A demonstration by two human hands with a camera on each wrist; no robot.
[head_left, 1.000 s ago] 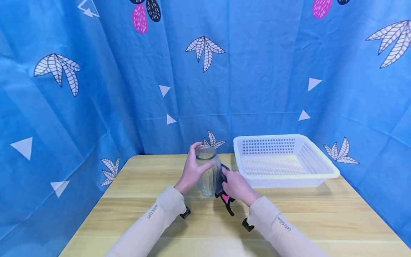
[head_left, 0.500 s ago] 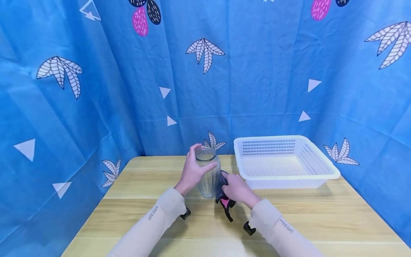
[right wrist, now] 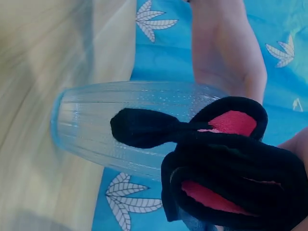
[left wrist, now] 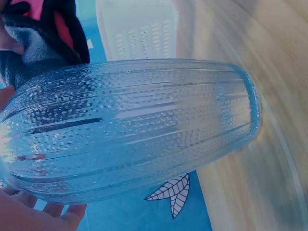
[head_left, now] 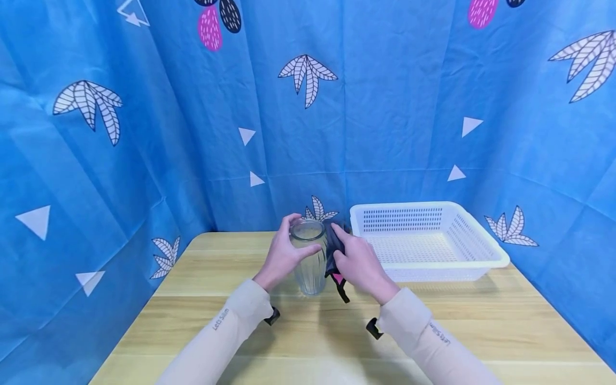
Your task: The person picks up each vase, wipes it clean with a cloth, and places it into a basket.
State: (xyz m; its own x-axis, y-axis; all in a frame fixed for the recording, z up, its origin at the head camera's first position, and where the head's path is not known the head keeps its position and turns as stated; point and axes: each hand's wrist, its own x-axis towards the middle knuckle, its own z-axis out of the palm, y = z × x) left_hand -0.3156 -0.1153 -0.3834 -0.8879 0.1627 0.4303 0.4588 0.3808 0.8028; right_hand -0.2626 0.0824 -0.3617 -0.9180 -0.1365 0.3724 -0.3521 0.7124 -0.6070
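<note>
Since the frame half a second ago, the right hand [head_left: 360,262] and the dark cloth [head_left: 333,247] have moved up the side of the glass jar [head_left: 310,270], from around its middle to just beside its rim; the left hand [head_left: 284,254] keeps nearly the same place. In the head view, the left hand grips the jar near its mouth, thumb across the front, while the right hand holds the cloth, index finger extended along it. The jar is upright above the worktop [head_left: 481,326]; whether its base touches is hard to tell. The white basket [head_left: 433,264] stands to the right, before the blue curtain [head_left: 394,107].

In the left wrist view, the ribbed glass fills the middle, fingers curling round its upper end and the cloth against or just beside its wall.

In the right wrist view, the cloth's black edging and pink lining cover part of the jar.
</note>
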